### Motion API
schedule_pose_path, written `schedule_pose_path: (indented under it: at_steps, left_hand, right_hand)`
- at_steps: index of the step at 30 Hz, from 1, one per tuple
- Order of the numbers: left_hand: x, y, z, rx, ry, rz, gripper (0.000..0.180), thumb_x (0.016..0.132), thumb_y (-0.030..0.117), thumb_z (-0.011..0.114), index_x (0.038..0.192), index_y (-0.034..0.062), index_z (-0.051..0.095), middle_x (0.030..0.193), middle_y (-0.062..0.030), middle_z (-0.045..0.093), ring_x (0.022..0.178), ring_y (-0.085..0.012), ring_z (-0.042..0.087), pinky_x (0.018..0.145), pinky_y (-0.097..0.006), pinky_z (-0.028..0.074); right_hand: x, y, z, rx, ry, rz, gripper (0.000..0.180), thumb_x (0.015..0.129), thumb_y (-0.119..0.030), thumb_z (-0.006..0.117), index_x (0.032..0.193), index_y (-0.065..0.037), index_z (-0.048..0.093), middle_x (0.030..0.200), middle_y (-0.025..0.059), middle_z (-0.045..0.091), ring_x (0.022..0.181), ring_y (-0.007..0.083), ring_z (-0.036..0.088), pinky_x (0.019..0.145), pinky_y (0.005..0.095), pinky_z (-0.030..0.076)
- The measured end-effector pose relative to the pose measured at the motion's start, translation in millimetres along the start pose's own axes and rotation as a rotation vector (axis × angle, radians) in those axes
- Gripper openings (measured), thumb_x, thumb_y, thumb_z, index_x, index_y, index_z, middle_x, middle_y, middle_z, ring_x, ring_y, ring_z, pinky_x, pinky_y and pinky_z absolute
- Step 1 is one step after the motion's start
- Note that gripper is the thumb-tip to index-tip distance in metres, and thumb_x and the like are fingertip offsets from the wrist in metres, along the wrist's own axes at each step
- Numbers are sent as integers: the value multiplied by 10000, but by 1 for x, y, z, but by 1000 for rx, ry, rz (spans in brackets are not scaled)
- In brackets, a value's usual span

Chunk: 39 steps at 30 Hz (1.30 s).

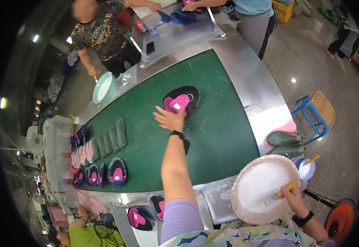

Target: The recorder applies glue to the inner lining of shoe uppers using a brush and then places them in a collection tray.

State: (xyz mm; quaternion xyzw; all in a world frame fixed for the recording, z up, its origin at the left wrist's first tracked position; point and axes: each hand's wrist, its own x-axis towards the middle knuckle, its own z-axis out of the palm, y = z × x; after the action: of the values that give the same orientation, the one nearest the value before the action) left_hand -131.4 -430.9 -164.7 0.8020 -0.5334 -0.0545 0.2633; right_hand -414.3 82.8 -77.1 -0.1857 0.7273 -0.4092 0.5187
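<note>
Head view: left hand spread open, fingertips touching a black-and-pink shoe upper lying on the green surface. Right hand closed around a yellow-handled brush, bristles down in a pale bowl of white glue at the near edge.

This is a shoe factory. A long green belt with shiny metal edges carries pink and black shoe tops and rows of grey soles. Other people stand along it working, with bowls of white glue close by.
</note>
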Motion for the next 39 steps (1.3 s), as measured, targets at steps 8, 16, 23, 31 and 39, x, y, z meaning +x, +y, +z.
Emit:
schedule_pose_path:
  at_steps: [8, 16, 23, 31, 39]
  left_hand:
    - [42, -84, 88, 107, -367, -252, 816, 767, 409, 729, 1394, -28, 441, 1409, -260, 453, 1348, -380, 392, 1091, -473, 357]
    - [-75, -98, -53, -496, 20, 254, 362, 782, 8, 587, 1142, -1, 540, 1228, -200, 544, 1047, -429, 566, 970, -396, 423]
    - [-206, -167, -170, 41, -946, 1072, 496, 735, -2, 608, 1225, 25, 531, 1288, -195, 526, 1262, -377, 469, 1103, -491, 325]
    - [-190, -107, -89, 152, -432, 1125, 552, 724, 42, 674, 1250, 172, 569, 1387, -140, 485, 1323, -365, 425, 1040, -559, 345]
    - [-144, -92, -102, -3, -783, 549, 388, 797, 54, 667, 1153, 198, 611, 1081, -74, 676, 991, -306, 659, 845, -467, 541]
  right_hand:
    - [-6, 3, 13, 72, 106, 66, 162, 954, -173, 608, 1036, -40, 565, 928, 46, 630, 776, 125, 614, 649, 269, 518]
    - [16, -8, 11, -13, -15, -128, 140, 965, -163, 599, 1002, -33, 561, 880, 20, 610, 774, 107, 595, 709, 259, 487]
    - [20, 2, -1, 57, -62, -143, 125, 940, -83, 623, 1006, -38, 527, 903, 8, 573, 822, 88, 569, 725, 242, 484]
    - [24, -2, 12, 1, -59, -246, 137, 917, -91, 667, 971, -30, 556, 881, 17, 600, 789, 72, 580, 686, 232, 480]
    - [28, 10, 67, -329, -202, -536, 175, 886, -160, 679, 964, -19, 609, 902, 103, 669, 753, 220, 645, 699, 315, 510]
